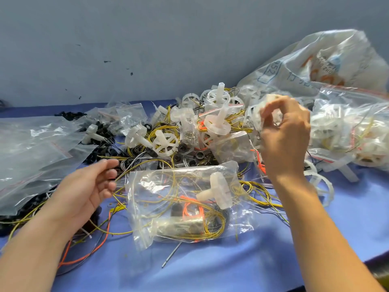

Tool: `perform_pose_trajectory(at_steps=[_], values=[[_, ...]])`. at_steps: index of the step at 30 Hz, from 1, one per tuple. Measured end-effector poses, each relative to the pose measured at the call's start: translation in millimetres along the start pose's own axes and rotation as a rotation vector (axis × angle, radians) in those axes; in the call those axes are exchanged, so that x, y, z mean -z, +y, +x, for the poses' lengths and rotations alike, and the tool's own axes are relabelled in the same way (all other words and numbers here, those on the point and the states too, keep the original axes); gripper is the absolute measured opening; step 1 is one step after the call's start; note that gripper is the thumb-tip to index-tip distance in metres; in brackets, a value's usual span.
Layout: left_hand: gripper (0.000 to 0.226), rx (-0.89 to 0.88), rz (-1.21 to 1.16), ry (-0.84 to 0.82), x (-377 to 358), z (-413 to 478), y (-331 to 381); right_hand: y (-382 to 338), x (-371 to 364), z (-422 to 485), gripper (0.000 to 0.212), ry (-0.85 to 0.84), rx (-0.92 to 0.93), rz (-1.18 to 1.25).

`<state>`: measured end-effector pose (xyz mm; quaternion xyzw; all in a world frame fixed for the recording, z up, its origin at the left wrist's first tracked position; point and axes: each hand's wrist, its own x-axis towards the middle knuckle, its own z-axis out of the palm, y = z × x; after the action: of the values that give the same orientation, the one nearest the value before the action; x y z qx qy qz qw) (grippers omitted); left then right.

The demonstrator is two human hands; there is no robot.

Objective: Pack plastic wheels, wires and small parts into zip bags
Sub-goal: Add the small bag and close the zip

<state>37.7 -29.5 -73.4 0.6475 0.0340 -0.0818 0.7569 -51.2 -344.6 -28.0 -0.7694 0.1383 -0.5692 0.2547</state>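
Zip bag (185, 205) — holding wheel (219, 191), yellow wires (212, 228).

The blue table (210, 270) is bare along its near edge, giving open passage between the two forearms. Just beyond, a filled zip bag (185, 203) lies flat at the centre. Behind it, toward the far edge, a heap of plastic wheels (214, 121) and yellow wires (160, 135) blocks the way. Empty zip bags (31, 152) cover the left edge; packed bags (349, 131) crowd the right.
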Motion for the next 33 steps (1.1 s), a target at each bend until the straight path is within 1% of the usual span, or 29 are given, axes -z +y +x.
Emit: perform_pose_trajectory(at_steps=[1,3,4,6,7,8,9,11,14,17,19,21,23,25,27,30,33], values=[[0.026,-0.086,-0.003,0.030,-1.7,-1.4,4.3,-10.4,-0.5,0.4,0.008,-0.008,0.030,0.053],[0.026,-0.276,0.011,0.027,-10.6,-10.5,14.3,-33.2,-3.0,-2.2,0.017,-0.062,0.112,0.144],[0.025,-0.372,0.030,-0.013,-17.4,-18.0,19.1,-43.6,-5.6,-5.9,0.019,-0.104,0.168,0.161],[0.017,-0.538,0.117,-0.146,-35.5,-37.0,25.6,-60.1,-12.9,-18.1,0.020,-0.200,0.279,0.154],[0.016,-0.592,0.178,-0.216,-45.4,-46.0,26.3,-66.0,-17.4,-25.7,0.020,-0.244,0.327,0.150],[0.020,-0.623,0.240,-0.273,-54.9,-53.4,25.0,-70.9,-21.6,-33.1,0.019,-0.290,0.365,0.146],[0.024,-0.637,0.292,-0.309,-63.1,-58.9,22.0,-74.7,-25.7,-40.3,0.019,-0.334,0.396,0.141],[0.028,-0.647,0.339,-0.287,-74.0,-63.8,14.0,-78.1,-32.2,-51.6,0.022,-0.387,0.446,0.128],[0.026,-0.646,0.278,-0.196,-74.6,-60.2,9.2,-76.9,-37.3,-58.7,0.021,-0.415,0.506,0.141],[0.024,-0.612,0.203,-0.225,-71.2,-53.9,8.6,-71.9,-43.1,-63.7,0.019,-0.415,0.560,0.190],[0.020,-0.593,0.175,-0.219,-71.5,-50.4,5.5,-66.1,-48.8,-70.2,0.025,-0.427,0.565,0.198],[0.016,-0.577,0.154,-0.183,-73.1,-47.9,-0.4,-58.9,-53.8,-75.5,0.049,-0.437,0.476,0.179],[0.016,-0.544,0.122,-0.137,-74.8,-45.0,-6.2,-51.6,-56.2,-77.0,0.073,-0.486,0.304,0.190],[0.016,-0.521,0.106,-0.097,-76.1,-42.1,-10.2,-46.1,-56.8,-77.1,0.085,-0.607,0.148,0.218],[0.013,-0.519,0.092,-0.056,-76.6,-38.4,-11.9,-40.7,-58.5,-77.4,0.084,-0.736,0.095,0.173],[0.008,-0.505,0.054,0.018,-76.1,-32.6,-10.3,-34.8,-59.9,-76.8,0.073,-0.901,0.118,0.061],[0.006,-0.479,0.003,0.077,-73.6,-28.2,-7.0,-32.6,-58.1,-72.3,0.052,-1.029,0.158,0.036]])
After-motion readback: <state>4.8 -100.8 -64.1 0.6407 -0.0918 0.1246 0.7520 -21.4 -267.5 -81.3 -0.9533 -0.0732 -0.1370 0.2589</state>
